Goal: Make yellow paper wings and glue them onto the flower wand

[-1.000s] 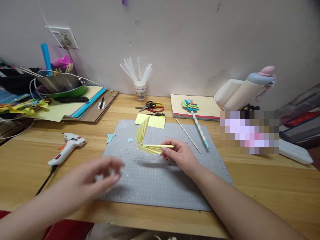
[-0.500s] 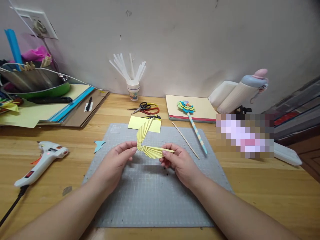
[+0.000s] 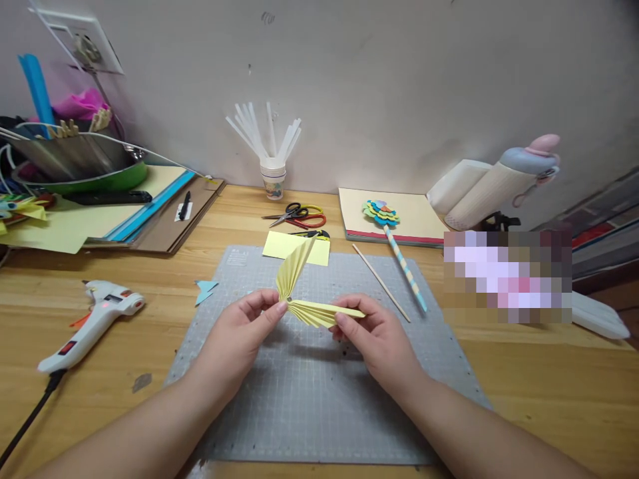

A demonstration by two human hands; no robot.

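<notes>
Okay, yellow fan (image 3: 305, 313) is mid-frame, held up over the grey mat (image 3: 309, 412), both hands on it. From where I stand, left hand (image 3: 249, 326) has the pleated hub at its fingertips: thumb on the near side, index curled behind, narrow pinch. Right hand (image 3: 372, 336) grips the lower wing toward its outer end, thumb laid over the pleats, fingers bent behind; the wing's tip pokes out past the thumb toward frame right. Upper wing rises free between the hands, pointing up and slightly right, its top overlapping the yellow paper (image 3: 274, 246) from this angle. Wings make an open V, mouth facing right.

Around it: cutter (image 3: 322, 235) at the paper's back edge, scissors (image 3: 295, 214) just behind that, upper centre. Stick (image 3: 381, 282) lies slanted right of centre, near the flower (image 3: 382, 211) on its striped stem. Blue scraps (image 3: 206, 291) at the mat's upper left. Glue gun (image 3: 90, 332) lower left, off the mat. Cup (image 3: 273, 183) of white strips, upper centre, against the wall.
</notes>
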